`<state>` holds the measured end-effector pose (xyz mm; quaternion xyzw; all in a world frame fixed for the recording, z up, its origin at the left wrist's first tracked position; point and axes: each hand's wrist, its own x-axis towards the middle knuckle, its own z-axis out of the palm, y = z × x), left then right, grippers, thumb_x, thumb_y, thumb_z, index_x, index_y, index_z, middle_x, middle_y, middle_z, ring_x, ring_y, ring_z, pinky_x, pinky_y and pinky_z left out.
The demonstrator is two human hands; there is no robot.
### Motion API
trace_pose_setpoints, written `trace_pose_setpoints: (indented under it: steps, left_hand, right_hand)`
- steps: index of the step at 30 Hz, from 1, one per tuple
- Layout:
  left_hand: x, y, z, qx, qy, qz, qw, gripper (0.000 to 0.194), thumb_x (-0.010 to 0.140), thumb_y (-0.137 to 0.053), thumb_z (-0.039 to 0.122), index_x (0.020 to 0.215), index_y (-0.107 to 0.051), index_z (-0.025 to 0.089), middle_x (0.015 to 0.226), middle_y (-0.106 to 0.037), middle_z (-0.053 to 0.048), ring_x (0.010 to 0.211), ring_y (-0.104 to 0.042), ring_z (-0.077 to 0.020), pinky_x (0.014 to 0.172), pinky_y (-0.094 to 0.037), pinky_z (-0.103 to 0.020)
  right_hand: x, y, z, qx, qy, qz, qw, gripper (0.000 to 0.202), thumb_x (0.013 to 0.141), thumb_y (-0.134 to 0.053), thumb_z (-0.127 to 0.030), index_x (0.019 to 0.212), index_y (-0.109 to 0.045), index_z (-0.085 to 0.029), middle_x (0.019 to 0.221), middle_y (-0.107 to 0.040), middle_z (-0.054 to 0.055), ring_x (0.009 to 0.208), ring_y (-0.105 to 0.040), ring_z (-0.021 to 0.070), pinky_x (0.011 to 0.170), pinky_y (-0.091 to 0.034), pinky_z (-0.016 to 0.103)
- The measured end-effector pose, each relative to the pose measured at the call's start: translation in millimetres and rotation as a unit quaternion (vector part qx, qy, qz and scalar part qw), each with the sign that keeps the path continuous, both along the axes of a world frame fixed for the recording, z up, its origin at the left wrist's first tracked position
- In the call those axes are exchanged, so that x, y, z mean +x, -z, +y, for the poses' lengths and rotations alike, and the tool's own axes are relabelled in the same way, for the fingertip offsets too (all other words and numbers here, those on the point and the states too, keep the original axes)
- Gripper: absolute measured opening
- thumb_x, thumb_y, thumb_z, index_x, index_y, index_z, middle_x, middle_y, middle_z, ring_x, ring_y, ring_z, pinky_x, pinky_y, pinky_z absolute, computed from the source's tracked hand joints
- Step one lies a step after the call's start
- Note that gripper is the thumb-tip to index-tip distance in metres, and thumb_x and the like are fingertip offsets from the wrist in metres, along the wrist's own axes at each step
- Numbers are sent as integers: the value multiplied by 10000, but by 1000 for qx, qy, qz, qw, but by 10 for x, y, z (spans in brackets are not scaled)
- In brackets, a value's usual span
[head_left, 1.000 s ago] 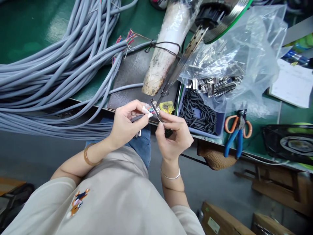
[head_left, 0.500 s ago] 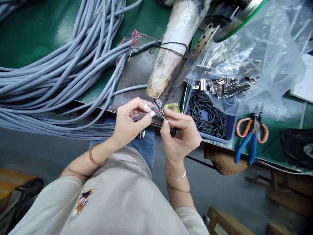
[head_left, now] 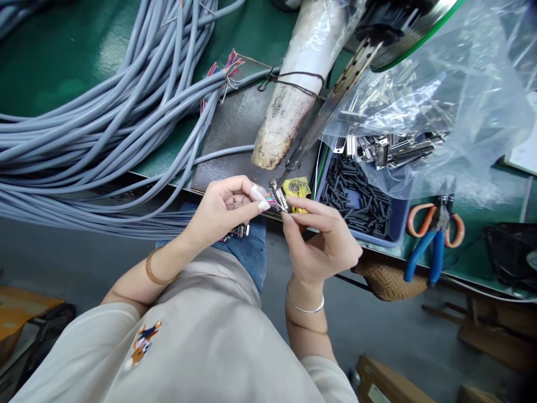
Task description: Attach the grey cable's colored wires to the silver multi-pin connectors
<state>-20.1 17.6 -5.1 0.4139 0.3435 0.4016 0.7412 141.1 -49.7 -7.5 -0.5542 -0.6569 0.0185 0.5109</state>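
Note:
Between my hands is a metal multi-pin connector (head_left: pixel 278 197), with thin coloured wires (head_left: pixel 268 199) running to its pin side. My left hand (head_left: pixel 222 210), white wraps on thumb and fingertip, pinches these wires just left of the connector. On the connector's lower right end, the thumb and fingers of my right hand (head_left: pixel 321 240) are closed. Above it, the tip of a soldering iron (head_left: pixel 312 131) points down, apart from the connector. Next to the iron is a stained white wrapped cone (head_left: pixel 285 106). A yellow, dirty pad (head_left: pixel 297 191) lies just behind my right fingers.
Grey cables (head_left: pixel 126 129) fill the left of the green bench. A blue tray (head_left: pixel 396 226) holds short black tubes (head_left: pixel 356 196). Behind it, loose connectors (head_left: pixel 386 148) lie by a plastic bag (head_left: pixel 478 112). Pliers (head_left: pixel 434 238) rest at the bench edge. More connectors (head_left: pixel 241 230) sit on my lap.
The connector has come down slightly, away from the iron's tip, and turned a little. My right hand has shifted right and down, its fingers now at the connector's end instead of on a pale wire.

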Motion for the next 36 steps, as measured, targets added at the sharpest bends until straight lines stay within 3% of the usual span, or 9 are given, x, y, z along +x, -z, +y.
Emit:
trace_pose_setpoints:
  steps: [4,7,11,14,17,23,28,36]
  left_hand:
    - [-23,-7,-37,-30,41,-8,999,395,614,-972,333,725,-648,136,716,-672,4,508,-529,-34,456,-433,-147]
    - [-26,-18,-56,-36,50,-6,998,369,625,-963,311,729,-656,136,704,-671,4,517,-530,-36,462,-434,-147]
    - [-25,-14,-51,-15,0,-4,1000,342,657,-937,279,707,-630,138,743,-707,-5,509,-511,-18,452,-413,-132]
    - [-24,-1,-43,11,-27,1,1000,301,693,-905,265,722,-631,144,783,-730,-17,540,-560,-34,458,-429,-132]
    - [-11,2,-44,58,-51,15,997,232,742,-853,228,743,-636,147,850,-753,-36,608,-631,-60,508,-486,-143]
    - [65,14,-62,171,-134,72,973,112,769,-771,151,756,-660,155,812,-725,-16,768,-716,-113,718,-592,-197]
    - [109,46,-68,234,-171,116,950,95,779,-735,111,764,-658,166,854,-752,-19,738,-696,-100,669,-569,-183]
    - [110,56,-51,263,-176,116,942,124,795,-726,79,786,-655,179,850,-746,-13,757,-705,-110,667,-573,-197]
  right_hand:
    - [-35,-9,-15,-3,-22,-31,999,229,837,-778,-72,943,-664,-241,963,-803,-15,793,-760,131,613,-579,236]
    - [-51,15,5,0,-26,66,997,200,866,-748,-91,931,-645,-249,882,-765,-35,703,-716,122,583,-558,250]
    - [-28,18,13,78,51,188,978,181,897,-711,-103,966,-658,-261,894,-723,-57,478,-561,58,449,-478,232]
    - [-31,37,-23,55,44,84,994,208,854,-750,-71,948,-675,-241,919,-760,-26,734,-734,123,629,-607,258]
    - [-70,91,-53,20,11,-8,1000,217,851,-739,-50,966,-659,-216,1054,-792,37,952,-772,169,796,-658,301]
    - [-114,123,6,19,6,-15,1000,198,889,-688,-68,936,-588,-233,1114,-790,51,943,-784,170,791,-677,310]
    - [-100,79,41,21,3,0,1000,214,873,-697,-54,924,-584,-229,1101,-794,56,954,-779,171,788,-676,305]
    - [-86,61,78,21,-1,13,1000,204,858,-716,-62,916,-609,-226,1103,-786,43,962,-775,182,801,-679,333]
